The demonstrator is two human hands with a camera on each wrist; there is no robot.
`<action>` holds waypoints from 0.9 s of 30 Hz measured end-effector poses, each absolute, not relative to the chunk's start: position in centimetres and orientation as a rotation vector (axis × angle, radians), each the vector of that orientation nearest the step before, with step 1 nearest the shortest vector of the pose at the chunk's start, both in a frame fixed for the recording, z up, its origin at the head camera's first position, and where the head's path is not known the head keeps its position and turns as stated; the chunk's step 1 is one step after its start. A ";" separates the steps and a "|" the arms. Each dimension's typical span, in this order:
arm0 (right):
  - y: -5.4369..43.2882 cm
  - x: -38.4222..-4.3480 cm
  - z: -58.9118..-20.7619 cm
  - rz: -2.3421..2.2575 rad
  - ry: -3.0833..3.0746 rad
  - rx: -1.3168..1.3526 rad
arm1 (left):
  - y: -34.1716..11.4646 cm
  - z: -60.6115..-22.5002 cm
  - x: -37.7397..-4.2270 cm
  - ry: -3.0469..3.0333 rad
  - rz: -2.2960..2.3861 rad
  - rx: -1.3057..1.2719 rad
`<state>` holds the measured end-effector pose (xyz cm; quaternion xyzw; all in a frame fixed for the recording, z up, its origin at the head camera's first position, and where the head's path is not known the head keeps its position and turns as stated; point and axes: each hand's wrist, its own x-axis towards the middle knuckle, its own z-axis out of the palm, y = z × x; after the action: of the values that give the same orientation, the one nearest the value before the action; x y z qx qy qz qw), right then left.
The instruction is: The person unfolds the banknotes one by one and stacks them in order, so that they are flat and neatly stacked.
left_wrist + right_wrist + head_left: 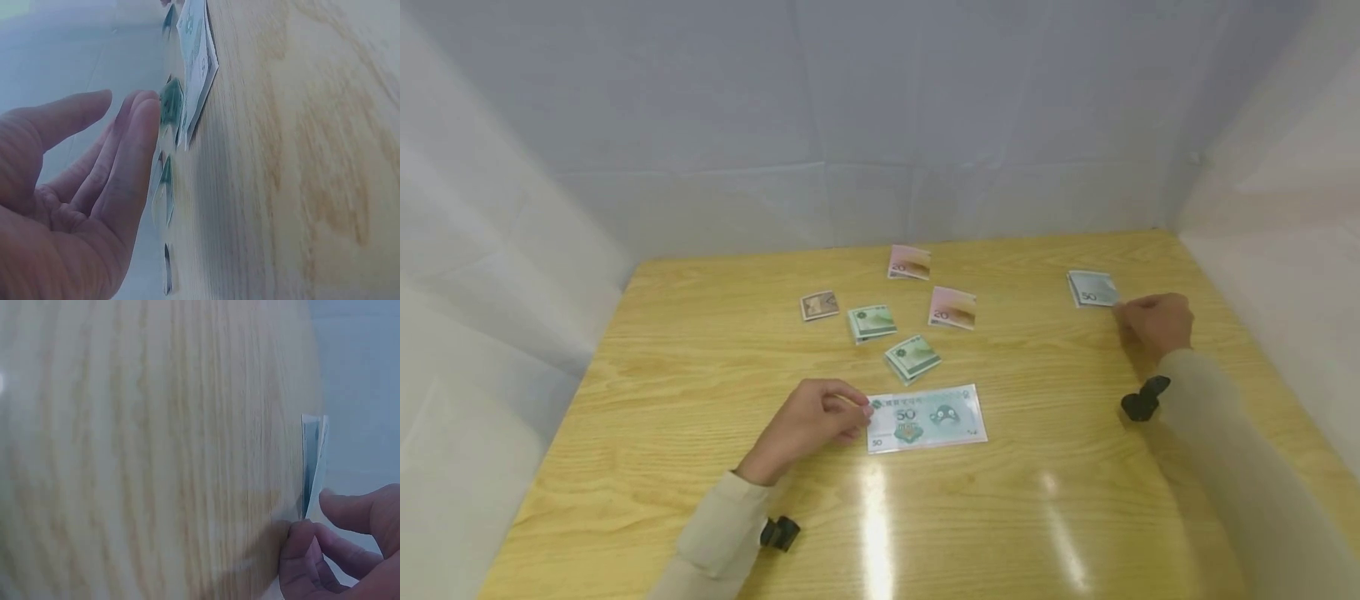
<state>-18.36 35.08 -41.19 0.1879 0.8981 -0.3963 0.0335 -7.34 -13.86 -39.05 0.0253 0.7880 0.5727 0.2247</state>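
My left hand (pixel 812 421) is at the left end of a flat 50 banknote (pixel 925 419) lying on the table. In the left wrist view the thumb and fingers (pixel 134 162) stand apart with nothing between them, and the banknote (pixel 199 69) lies beyond the fingertips. Far to the right, my right hand (pixel 1157 323) pinches the near right corner of a folded 50 banknote (pixel 1093 288). The right wrist view has this folded banknote (pixel 314 462) edge-on, its two halves slightly apart, with thumb and fingertips at its lower end.
Two folded green banknotes (pixel 872 322) lie behind the flat one. Farther back are two folded pink 20 banknotes (pixel 952 308) and a small folded brown banknote (pixel 819 305). The wooden table (pixel 647 400) meets a pale cloth backdrop (pixel 880 125) at its back edge.
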 end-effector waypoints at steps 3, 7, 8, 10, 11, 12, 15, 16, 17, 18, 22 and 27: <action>34.9 -18.6 -41.1 -1.226 2.754 0.598 | -13.9 -39.0 -7.4 2.170 1.583 0.076; 34.8 -19.3 -41.6 -1.211 2.767 0.644 | -13.8 -38.9 -7.3 2.163 1.585 0.075; 34.9 -19.6 -41.8 -1.199 2.772 0.656 | -13.8 -38.9 -7.3 2.163 1.584 0.073; 34.9 -20.1 -42.3 -1.201 2.766 0.689 | -13.7 -38.8 -7.3 2.163 1.584 0.073; 34.9 -20.3 -42.5 -1.210 2.753 0.706 | -13.7 -38.8 -7.3 2.163 1.583 0.073; 34.8 -20.5 -42.7 -1.213 2.742 0.719 | -13.7 -38.8 -7.2 2.164 1.581 0.073; 34.6 -20.9 -42.9 -1.227 2.700 0.743 | -13.7 -38.8 -7.2 2.169 1.574 0.069; 34.4 -21.0 -42.9 -1.224 2.695 0.742 | -13.7 -38.8 -7.2 2.171 1.571 0.068; 34.3 -21.0 -42.9 -1.213 2.700 0.736 | -13.7 -38.8 -7.2 2.173 1.568 0.066; 34.1 -21.0 -42.8 -1.203 2.710 0.727 | -13.7 -38.8 -7.2 2.174 1.565 0.063; 33.3 -21.0 -42.3 -1.163 2.752 0.689 | -13.6 -38.7 -7.2 2.170 1.567 0.057; 32.8 -21.3 -42.1 -1.114 2.773 0.645 | -13.6 -38.6 -7.2 2.163 1.571 0.054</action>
<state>-21.29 32.79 -42.08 0.2107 0.9062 -0.3641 0.0423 -7.16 -13.59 -38.59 0.0195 0.7870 0.5714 0.2318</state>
